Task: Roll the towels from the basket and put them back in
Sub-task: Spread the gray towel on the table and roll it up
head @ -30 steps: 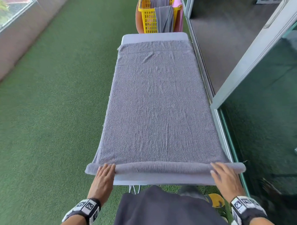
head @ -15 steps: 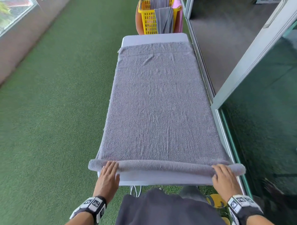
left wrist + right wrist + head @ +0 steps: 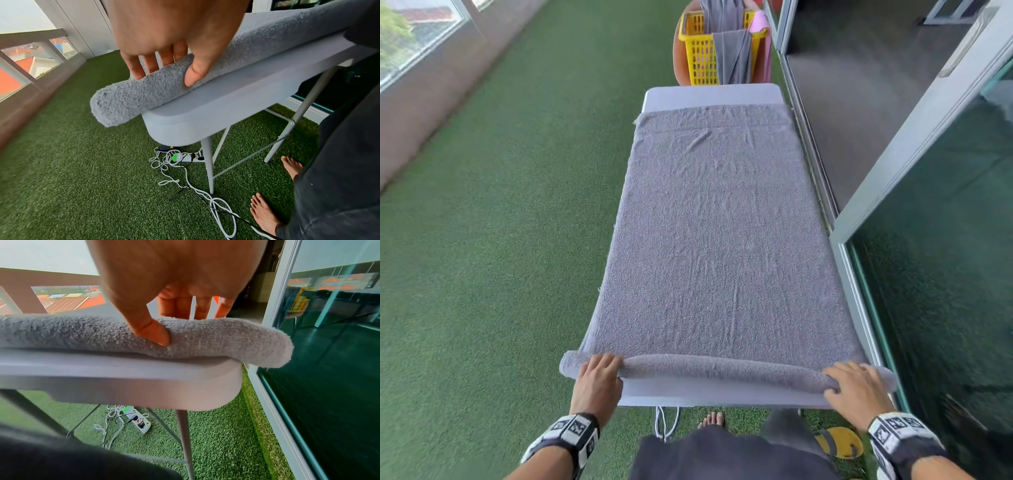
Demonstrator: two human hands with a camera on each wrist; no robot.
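A grey towel (image 3: 715,233) lies spread along a narrow white table (image 3: 709,96), its near edge rolled into a thin roll (image 3: 722,368). My left hand (image 3: 599,371) grips the roll's left end, fingers over the top and thumb on the near side, as the left wrist view shows (image 3: 164,68). My right hand (image 3: 854,383) grips the right end the same way, thumb pressed into the roll (image 3: 176,324). Both roll ends (image 3: 115,104) (image 3: 265,344) overhang the table's corners. A yellow basket (image 3: 698,51) stands beyond the far end with a grey towel (image 3: 732,51) and a pink one (image 3: 765,48) draped over it.
Green artificial turf (image 3: 500,240) covers the floor on the left. A glass sliding door and its frame (image 3: 866,318) run close along the table's right side. Under the table lie a power strip (image 3: 191,158) and tangled white cables (image 3: 205,194). My bare feet (image 3: 265,212) stand at the near end.
Both hands have rolled the near edge forward, so the roll is thicker and sits further onto the table. The far edge of the towel has drawn slightly nearer.
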